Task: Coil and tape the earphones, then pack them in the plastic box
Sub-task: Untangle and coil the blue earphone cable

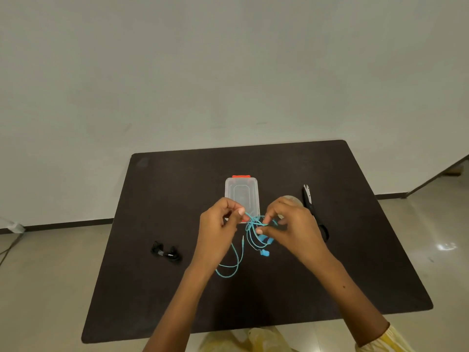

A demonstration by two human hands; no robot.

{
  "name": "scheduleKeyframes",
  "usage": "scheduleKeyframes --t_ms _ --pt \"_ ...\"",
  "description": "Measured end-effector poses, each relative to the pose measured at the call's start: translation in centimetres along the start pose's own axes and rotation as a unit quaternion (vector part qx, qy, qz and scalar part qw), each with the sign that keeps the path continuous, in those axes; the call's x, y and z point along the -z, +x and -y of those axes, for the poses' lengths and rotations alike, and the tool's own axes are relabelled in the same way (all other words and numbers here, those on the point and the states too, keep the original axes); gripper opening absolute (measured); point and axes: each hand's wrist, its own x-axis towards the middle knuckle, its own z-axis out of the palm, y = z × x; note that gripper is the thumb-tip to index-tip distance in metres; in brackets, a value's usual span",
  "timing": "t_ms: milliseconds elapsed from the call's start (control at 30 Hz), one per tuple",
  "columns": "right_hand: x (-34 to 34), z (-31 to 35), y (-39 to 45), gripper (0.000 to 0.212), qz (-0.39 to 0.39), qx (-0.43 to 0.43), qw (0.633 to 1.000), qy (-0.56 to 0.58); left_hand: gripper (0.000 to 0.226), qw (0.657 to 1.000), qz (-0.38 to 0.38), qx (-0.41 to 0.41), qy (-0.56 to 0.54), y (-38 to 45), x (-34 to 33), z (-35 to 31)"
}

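Near edge: the dark table (355, 262) ends just above a yellowish bag (256, 339) on the pale floor; both forearms cross this edge, with bare matte tabletop to either side of them.
Left hand (219, 222): raised over the table's middle, fingers curled, thumb and forefinger pinching the turquoise cord.
Right hand (289, 221): level with the left and close beside it, fingertips pinching a tangled bunch of the same cord.
Earphones (250, 235): thin turquoise braided cord strung between the two hands; loose loops hang down to the tabletop, two blue earbuds dangle under the right hand, and the small plug hangs free between the loops.
Black earphones (166, 252): a small dark bundle lying left of the hands, well apart from them.
Plastic box (241, 195): clear, rectangular, rounded corners, orange clasp on its far end, lid on; just behind the hands, its near end hidden by them.
Tape roll (294, 199): pale, round, mostly hidden behind the right hand.
Scissors (311, 204): black, lying right of the roll, tips pointing away.
Far edge: open tabletop behind the box, then a plain wall.
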Motion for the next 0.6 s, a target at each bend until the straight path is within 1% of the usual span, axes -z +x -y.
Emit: scheduleKeyframes --t_ms 67,133,200,267,333,400,433,500,533,600 --pt "0.4 -0.1 0.1 0.023 -0.002 0.007 0.999 0.035 0.010 0.999 -0.026 0.009 -0.021 0.1 0.0 0.3" --pt "0.8 -0.3 -0.1 0.019 -0.002 0.018 0.995 0.098 0.012 0.997 -0.047 0.033 -0.055 0.3 0.2 0.6" --pt "1.1 -0.3 -0.3 0.011 0.021 0.032 0.984 0.171 0.014 0.992 -0.060 0.061 -0.091 0.5 0.3 0.9" --pt "1.2 -0.2 -0.5 0.012 0.054 0.056 0.977 0.196 0.013 0.984 -0.072 0.093 -0.135 0.5 0.3 0.8" --pt "1.1 -0.3 -0.6 0.013 0.068 0.080 0.983 0.152 0.012 0.974 -0.079 0.122 -0.172 0.4 0.2 0.7" --pt "0.9 -0.2 -0.7 0.018 0.068 0.095 0.990 0.081 0.011 0.969 -0.087 0.138 -0.185 0.3 0.1 0.6" --pt "0.7 -0.1 -0.8 0.022 0.064 0.108 0.991 0.043 0.010 0.968 -0.090 0.140 -0.190 0.3 0.0 0.6" --pt "0.1 0.2 -1.0 0.021 0.039 0.147 0.988 -0.021 0.010 0.966 -0.092 0.144 -0.193 0.3 -0.3 0.4" --pt "-0.2 0.3 -1.1 0.020 0.021 0.159 0.986 -0.033 0.010 0.966 -0.092 0.148 -0.189 0.3 -0.4 0.3" --pt "-0.5 0.5 -1.2 0.020 -0.023 0.143 0.989 0.001 0.011 0.971 -0.083 0.150 -0.166 0.3 -0.3 0.4"
